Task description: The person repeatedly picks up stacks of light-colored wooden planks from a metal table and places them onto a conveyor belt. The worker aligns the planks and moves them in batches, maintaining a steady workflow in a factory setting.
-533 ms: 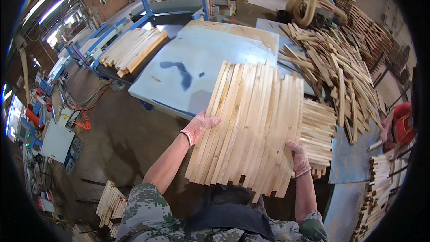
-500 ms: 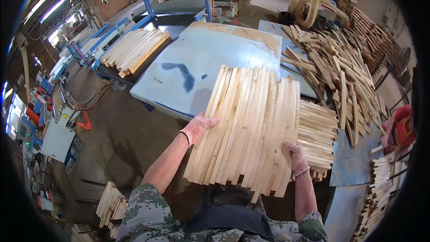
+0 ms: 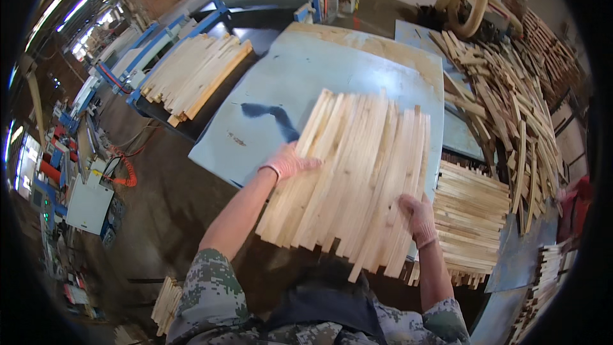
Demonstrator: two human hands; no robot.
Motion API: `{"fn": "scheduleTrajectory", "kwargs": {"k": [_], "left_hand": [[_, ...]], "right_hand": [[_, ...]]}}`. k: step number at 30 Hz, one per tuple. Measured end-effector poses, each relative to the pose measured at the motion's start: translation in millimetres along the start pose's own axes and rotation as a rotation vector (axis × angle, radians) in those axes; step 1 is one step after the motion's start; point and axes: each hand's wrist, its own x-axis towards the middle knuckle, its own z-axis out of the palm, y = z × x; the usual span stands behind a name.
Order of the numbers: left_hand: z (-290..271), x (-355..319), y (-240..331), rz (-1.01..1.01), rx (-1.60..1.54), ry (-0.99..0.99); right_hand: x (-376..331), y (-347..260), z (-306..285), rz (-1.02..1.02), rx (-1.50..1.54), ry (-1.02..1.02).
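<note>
- Your left hand (image 3: 290,161) grips the left edge of the sticks (image 3: 351,172), thumb on top; your right hand (image 3: 418,216) clasps the right edge. Any fingers underneath are hidden from view.
- If your sideways squeeze slackens, the middle sticks could drop out, since nothing visible binds them.
- Pressing harder with one hand than the other could make the row buckle or fan.
- You have the sticks over the near side of the pale blue table (image 3: 217,147); whether they touch it is unclear. Their uneven ends could catch its edge.
- Your sticks look pale, narrow and straight, brown-streaked in places, with ragged ends, one jutting toward your body.
</note>
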Motion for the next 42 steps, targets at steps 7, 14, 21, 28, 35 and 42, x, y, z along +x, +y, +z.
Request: {"fn": "scheduleTrajectory", "kwargs": {"k": [7,14,21,28,35,42], "left_hand": [[-93.1,104.1,-13.9,-0.099,0.324,0.15],[-172.2,67.7,-36.8,0.06,0.587,0.146],[-201.1,5.0,-81.6,0.152,0.774,0.093],[-223.5,6.7,-117.9,0.264,0.73,0.168],[-320.2,30.8,-138.2,0.293,0.812,-0.037],[-258.9,137.3,-95.2,0.11,0.788,0.305]], "right_hand": [[97.9,-7.9,109.2,-0.034,0.078,0.039],[187.1,-8.2,208.2,-0.004,0.145,-0.063],[246.0,-5.6,235.2,-0.106,-0.535,-0.089],[197.3,-60.7,276.0,0.02,-1.206,0.044],[198.6,-3.3,273.6,-0.163,-0.904,0.325],[202.3,-6.2,275.0,-0.18,-1.006,0.317]]}}
